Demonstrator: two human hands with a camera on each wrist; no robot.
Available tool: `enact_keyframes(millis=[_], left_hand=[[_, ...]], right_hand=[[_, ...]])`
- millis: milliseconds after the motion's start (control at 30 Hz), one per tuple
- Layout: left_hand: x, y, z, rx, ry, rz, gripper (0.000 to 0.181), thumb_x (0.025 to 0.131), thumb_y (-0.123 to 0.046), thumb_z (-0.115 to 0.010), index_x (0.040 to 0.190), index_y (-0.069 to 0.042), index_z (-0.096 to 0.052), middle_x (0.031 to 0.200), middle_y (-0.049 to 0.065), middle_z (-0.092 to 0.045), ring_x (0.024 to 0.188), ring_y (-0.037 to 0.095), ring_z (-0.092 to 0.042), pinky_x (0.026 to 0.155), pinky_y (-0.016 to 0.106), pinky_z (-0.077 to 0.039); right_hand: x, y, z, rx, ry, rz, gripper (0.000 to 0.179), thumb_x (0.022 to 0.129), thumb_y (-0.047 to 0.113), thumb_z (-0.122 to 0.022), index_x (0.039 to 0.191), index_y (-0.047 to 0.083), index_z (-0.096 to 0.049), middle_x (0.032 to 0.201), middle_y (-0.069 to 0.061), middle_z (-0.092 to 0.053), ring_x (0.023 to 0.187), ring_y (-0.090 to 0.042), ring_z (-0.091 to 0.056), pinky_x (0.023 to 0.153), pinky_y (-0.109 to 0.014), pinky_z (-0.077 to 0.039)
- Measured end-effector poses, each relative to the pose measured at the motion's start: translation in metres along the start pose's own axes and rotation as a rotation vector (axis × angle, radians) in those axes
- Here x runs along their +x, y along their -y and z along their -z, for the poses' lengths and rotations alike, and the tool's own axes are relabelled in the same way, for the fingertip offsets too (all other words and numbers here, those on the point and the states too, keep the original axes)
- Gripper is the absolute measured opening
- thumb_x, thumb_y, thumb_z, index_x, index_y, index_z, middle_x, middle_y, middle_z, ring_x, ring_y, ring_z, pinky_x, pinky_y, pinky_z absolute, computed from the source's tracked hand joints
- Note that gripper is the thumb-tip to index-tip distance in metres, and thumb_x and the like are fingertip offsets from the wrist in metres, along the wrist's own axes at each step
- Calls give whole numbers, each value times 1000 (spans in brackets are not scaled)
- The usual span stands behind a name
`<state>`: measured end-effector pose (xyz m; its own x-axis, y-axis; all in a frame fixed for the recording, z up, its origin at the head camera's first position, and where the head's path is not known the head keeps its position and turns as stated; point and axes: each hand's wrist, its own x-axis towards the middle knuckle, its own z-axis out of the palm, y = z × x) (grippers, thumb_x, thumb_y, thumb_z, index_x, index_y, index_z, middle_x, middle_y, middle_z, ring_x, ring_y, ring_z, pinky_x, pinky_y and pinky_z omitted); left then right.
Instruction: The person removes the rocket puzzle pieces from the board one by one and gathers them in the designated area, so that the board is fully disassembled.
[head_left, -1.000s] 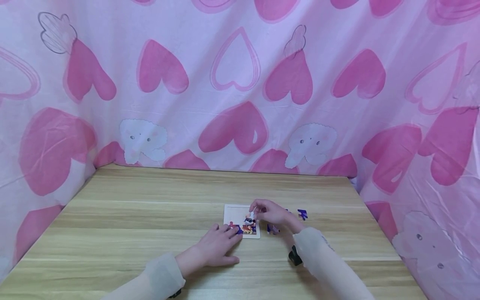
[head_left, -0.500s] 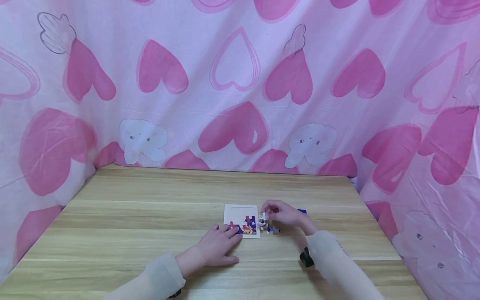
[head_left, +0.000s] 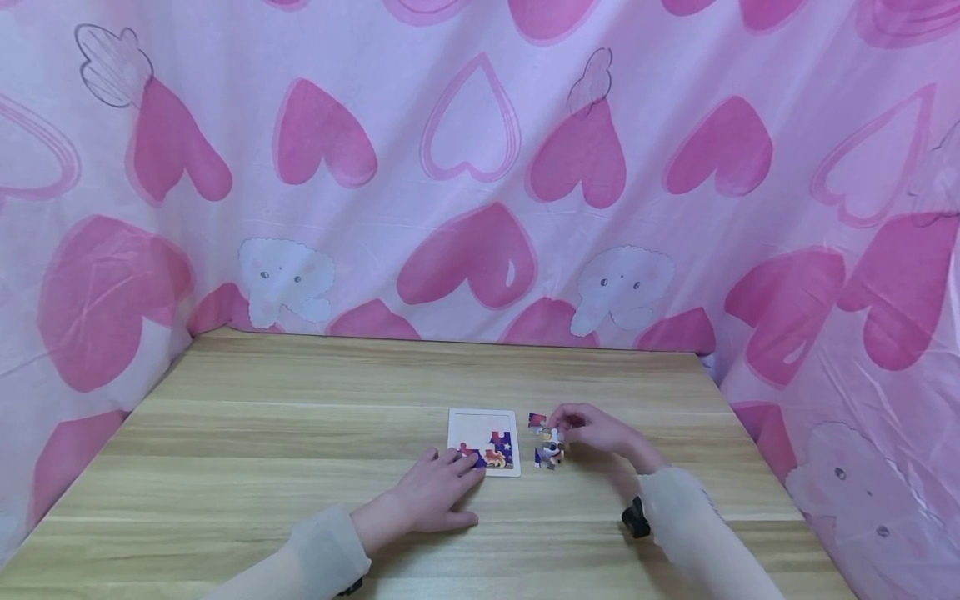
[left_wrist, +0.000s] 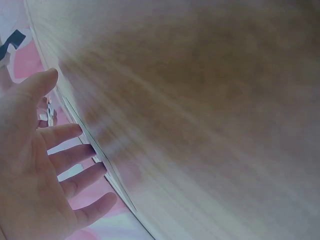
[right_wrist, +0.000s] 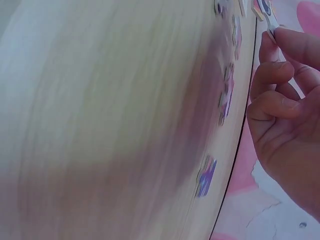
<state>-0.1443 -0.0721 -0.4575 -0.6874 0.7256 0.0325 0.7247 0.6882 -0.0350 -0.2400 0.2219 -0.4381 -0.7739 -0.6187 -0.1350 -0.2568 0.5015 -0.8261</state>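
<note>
- The person's left hand (head_left: pixel 427 496) lies flat with fingers straight and spread, gripping nothing; its fingertips cover the near left part of a puzzle board.
- The puzzle board (head_left: pixel 471 427) is a small, square, off-white tray with a thin raised border, lying flat on the wood-grain table (head_left: pixel 247 458); its far part shows bare backing.
- Joined pieces (head_left: pixel 503 451) fill the near side of the tray and climb its right edge: deep purple-blue with pale stars, red at the left, and an orange-yellow figure low in the middle.
- Just right of the board, a loose red-and-purple piece (head_left: pixel 537 420) rests on the table, with a purple-and-white piece (head_left: pixel 537 457) nearer the person, partly hidden.
- The held piece (head_left: pixel 553 447), mostly white with a rounded tab, a dark oval marking and an orange patch, is tilted up above the table.
- The right hand (head_left: pixel 596 429) pinches it between thumb and forefinger, other fingers curled.
- Beneath that hand, the right wrist view shows another loose piece (right_wrist: pixel 206 177), purple, blue and pink.
</note>
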Motion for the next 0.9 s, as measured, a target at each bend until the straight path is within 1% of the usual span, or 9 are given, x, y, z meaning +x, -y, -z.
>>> enact_keyframes(millis=[100, 200, 433, 533, 767, 900], left_hand=[[0, 0, 1, -1, -5, -3, 65, 79, -59, -48, 128, -15, -47, 129, 6, -45, 112, 25, -42, 85, 46, -36], [-1, 0, 1, -3, -9, -5, 65, 79, -58, -49, 127, -15, -47, 129, 7, -45, 112, 25, -43, 85, 46, -36], [0, 0, 1, -9, 1, 0, 65, 79, -58, -47, 128, -16, -47, 129, 6, -44, 112, 25, -42, 86, 46, -36], [-1, 0, 1, -13, 0, -1, 64, 79, -58, -48, 127, -16, -47, 129, 6, -44, 112, 25, -42, 85, 46, -36], [-1, 0, 1, -6, 1, -2, 64, 80, -58, -47, 128, -16, -47, 129, 6, -44, 112, 25, -42, 86, 46, -36], [-1, 0, 1, -5, 4, 0, 64, 80, -59, -47, 128, -16, -47, 130, 6, -44, 112, 25, -42, 86, 45, -36]], right_hand=[[-4, -5, 4, 26, 8, -7, 22, 79, -6, -50, 100, -2, -57, 87, -12, -53, 80, -22, -46, 71, -33, -42], [-9, -11, 9, 10, 6, -19, 21, 80, -4, -50, 100, -1, -57, 87, -10, -53, 80, -20, -46, 70, -31, -43], [-19, -22, 18, 48, 20, -39, 20, 80, -4, -49, 99, -4, -56, 77, -8, -49, 69, -16, -43, 63, -31, -41], [-21, -24, 19, 51, 33, -44, 20, 81, -3, -49, 100, -5, -55, 76, -6, -48, 67, -16, -43, 61, -30, -40], [-25, -24, 19, 54, 49, -64, 20, 83, -4, -48, 102, -6, -55, 81, -13, -51, 68, -17, -42, 59, -28, -38], [-25, -25, 17, 61, 46, -90, 21, 83, -5, -47, 103, -6, -55, 81, -13, -51, 68, -19, -42, 59, -27, -38]])
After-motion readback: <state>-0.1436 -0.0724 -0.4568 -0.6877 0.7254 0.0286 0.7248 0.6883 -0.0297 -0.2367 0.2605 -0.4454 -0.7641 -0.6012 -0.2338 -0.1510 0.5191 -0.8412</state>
